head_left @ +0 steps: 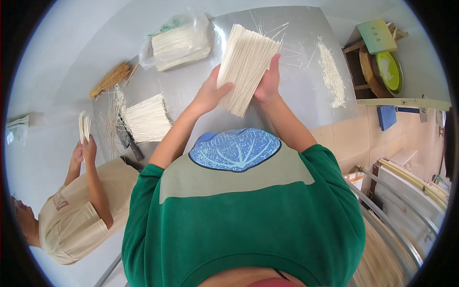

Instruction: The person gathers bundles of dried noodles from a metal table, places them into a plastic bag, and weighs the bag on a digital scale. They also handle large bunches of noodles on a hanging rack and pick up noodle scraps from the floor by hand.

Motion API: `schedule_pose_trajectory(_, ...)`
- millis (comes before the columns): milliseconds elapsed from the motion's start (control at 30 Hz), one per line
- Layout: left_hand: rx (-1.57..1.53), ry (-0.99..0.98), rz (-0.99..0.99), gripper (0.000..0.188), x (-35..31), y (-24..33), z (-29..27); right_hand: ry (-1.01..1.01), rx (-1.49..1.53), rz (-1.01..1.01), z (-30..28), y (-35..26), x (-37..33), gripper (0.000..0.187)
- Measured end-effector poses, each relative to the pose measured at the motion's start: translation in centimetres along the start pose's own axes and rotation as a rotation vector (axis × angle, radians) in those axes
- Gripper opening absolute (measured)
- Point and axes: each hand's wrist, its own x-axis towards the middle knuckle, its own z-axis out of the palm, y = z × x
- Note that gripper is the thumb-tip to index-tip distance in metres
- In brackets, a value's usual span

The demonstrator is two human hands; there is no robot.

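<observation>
Between my two hands I hold a thick bundle of dried noodles [248, 67], pale and tilted above the metal table [296, 28]. My left hand [213, 93] is closed on the bundle's left side, thumb across its front. On the right edge, my right hand [269, 81] grips it, with some fingers hidden behind. A few loose strands stick out past the bundle's upper right. Beyond my left hand lies a clear plastic bag [203, 36] with more noodles inside. Another stack of noodles [147, 118] rests on the table to the left.
A knife [136, 150] and a straw brush [111, 79] lie at the left, among loose strands. Broken noodle bits [331, 76] form a heap at the right. A co-worker [91, 205] at the left holds a small noodle bunch. A green basin [388, 71] stands far right.
</observation>
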Motion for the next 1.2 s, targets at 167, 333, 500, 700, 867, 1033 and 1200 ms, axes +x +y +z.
schedule_pose_trajectory(167, 0.624, -0.042, -0.059, 0.075, -1.4, 4.2, 1.7, 0.08, -0.085, 0.012, -2.0, 3.7, 0.9, 0.058)
schedule_pose_trajectory(333, 0.77, -0.15, -0.095, 0.086, -2.4, 3.5, 0.4, 0.182, 0.059, 0.034, -1.6, 3.9, 1.1, 0.057)
schedule_pose_trajectory(500, 0.91, -0.07, 0.122, 0.087, -5.6, 0.3, -3.7, 0.114, -0.053, 0.025, 0.9, 8.1, 0.2, 0.062)
schedule_pose_trajectory(700, 0.816, -0.044, 0.3, 0.082, -11.1, 1.0, -7.4, 0.243, -0.544, -0.26, 1.4, 12.9, -0.4, 0.037)
schedule_pose_trajectory(867, 0.759, 0.186, 0.042, 0.058, -14.1, -0.3, -12.4, 0.198, -0.985, -0.367, 0.6, 14.9, 0.1, 0.024)
schedule_pose_trajectory(1033, 0.617, 0.247, -0.077, 0.046, -16.5, -4.5, -19.9, 0.246, -1.156, -0.267, 0.6, 19.6, 2.5, 0.02)
schedule_pose_trajectory(1200, -0.41, 0.434, -0.245, 0.053, -13.9, -8.7, -26.9, 0.235, -0.864, -0.396, 8.2, 24.8, 8.1, 0.022)
